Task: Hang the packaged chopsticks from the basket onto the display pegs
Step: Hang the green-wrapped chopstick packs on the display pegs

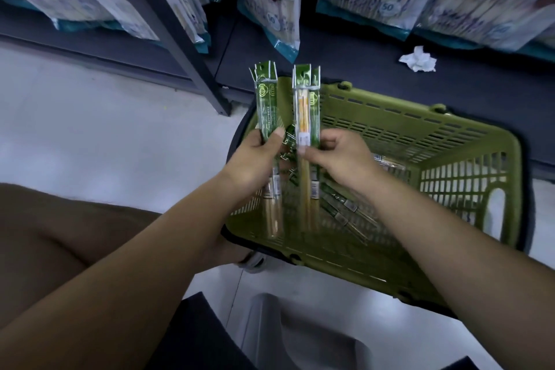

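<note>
Both hands hold packs upright over the basket (pixel 435 141); left hand (pixel 258 159) fingers (pixel 277 135) curl round one bunch (pixel 267 105); right hand (pixel 342 156) pinches another bunch (pixel 306 108) just beside it; hang-holes topmost, long axes pointing toward the shelf (pixel 345 69); spare packs (pixel 339 210) lie in the basket.

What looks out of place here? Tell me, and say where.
A crumpled white paper wad lies on the dark bottom shelf, beyond the green plastic basket: loose litter, not stock. Nothing else stands out.

One wide-angle view from the person's head looks forward and steeply down, close above the left hand (pixel 255 159) and right hand (pixel 341 156), green basket (pixel 390 132) just beyond.
</note>
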Action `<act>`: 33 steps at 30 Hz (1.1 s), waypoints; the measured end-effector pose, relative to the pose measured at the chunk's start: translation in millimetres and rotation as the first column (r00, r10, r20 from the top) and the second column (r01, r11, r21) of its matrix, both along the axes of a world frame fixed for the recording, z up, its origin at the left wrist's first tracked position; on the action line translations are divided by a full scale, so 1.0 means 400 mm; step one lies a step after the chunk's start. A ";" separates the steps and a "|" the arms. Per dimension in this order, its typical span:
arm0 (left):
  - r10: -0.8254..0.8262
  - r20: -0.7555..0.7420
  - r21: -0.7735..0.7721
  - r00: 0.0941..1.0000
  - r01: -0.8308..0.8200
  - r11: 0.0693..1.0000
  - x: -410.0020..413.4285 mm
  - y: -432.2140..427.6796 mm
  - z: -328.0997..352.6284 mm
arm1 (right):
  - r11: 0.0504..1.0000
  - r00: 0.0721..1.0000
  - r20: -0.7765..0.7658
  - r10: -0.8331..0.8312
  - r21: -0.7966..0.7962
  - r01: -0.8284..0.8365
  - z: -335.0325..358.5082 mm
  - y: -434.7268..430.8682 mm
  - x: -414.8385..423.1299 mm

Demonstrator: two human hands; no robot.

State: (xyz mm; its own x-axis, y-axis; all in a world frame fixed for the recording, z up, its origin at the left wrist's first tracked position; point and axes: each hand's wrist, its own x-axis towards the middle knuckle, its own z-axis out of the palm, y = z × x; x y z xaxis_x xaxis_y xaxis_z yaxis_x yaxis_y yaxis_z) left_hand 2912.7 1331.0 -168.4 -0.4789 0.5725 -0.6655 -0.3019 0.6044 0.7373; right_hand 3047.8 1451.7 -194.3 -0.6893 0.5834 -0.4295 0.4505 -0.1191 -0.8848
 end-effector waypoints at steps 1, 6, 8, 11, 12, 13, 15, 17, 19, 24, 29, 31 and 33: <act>-0.031 -0.019 0.013 0.999 0.032 0.999 0.004 0.001 0.007 | 1.000 0.997 -0.080 0.003 -0.010 -0.004 0.028 -0.009 -0.015; 0.036 0.105 0.207 0.994 -0.057 0.977 0.004 0.015 0.032 | 0.763 0.959 0.124 0.255 0.583 -0.279 0.084 -0.032 -0.033; 0.043 0.149 0.223 0.988 -0.076 0.972 -0.004 0.012 0.038 | 0.684 0.927 0.221 0.301 0.627 -0.372 0.077 -0.026 -0.028; 0.066 0.068 0.130 0.996 -0.074 0.989 -0.014 0.006 0.037 | 0.875 0.967 0.044 0.250 0.417 -0.245 0.051 -0.011 -0.011; 0.078 0.025 0.103 0.997 -0.080 0.991 -0.017 0.006 0.035 | 0.917 0.981 0.000 0.194 0.355 -0.181 0.025 0.001 -0.001; 0.093 -0.012 0.089 0.996 -0.092 0.992 -0.018 0.006 0.032 | 0.930 0.988 0.026 0.149 0.336 -0.149 -0.007 0.014 0.013; 0.108 -0.057 0.097 0.993 -0.102 0.990 -0.019 0.007 0.025 | 0.912 0.957 0.252 0.145 0.340 -0.228 -0.089 0.033 0.055; 0.094 -0.087 0.114 0.992 -0.083 0.990 -0.015 0.009 0.024 | 0.887 0.844 0.498 0.197 0.276 -0.369 -0.174 0.028 0.100; 0.076 -0.095 0.129 0.993 -0.063 0.990 -0.011 0.011 0.021 | 0.849 0.742 0.618 0.260 0.219 -0.480 -0.232 0.002 0.124; 0.045 -0.094 0.102 0.995 -0.036 0.994 -0.002 0.011 0.015 | 0.756 0.703 0.676 0.222 0.336 -0.562 -0.315 -0.046 0.120; 0.037 -0.078 0.099 0.996 -0.029 0.995 0.000 0.004 0.004 | 0.674 0.656 0.739 0.156 0.405 -0.617 -0.351 -0.059 0.119; 0.038 -0.072 0.109 0.997 -0.030 0.994 -0.003 0.006 -0.002 | 0.635 0.608 0.775 0.170 0.386 -0.670 -0.357 -0.063 0.113; 0.036 -0.069 0.109 0.997 -0.029 0.994 -0.006 0.009 -0.007 | 0.627 0.566 0.802 0.191 0.344 -0.699 -0.362 -0.072 0.108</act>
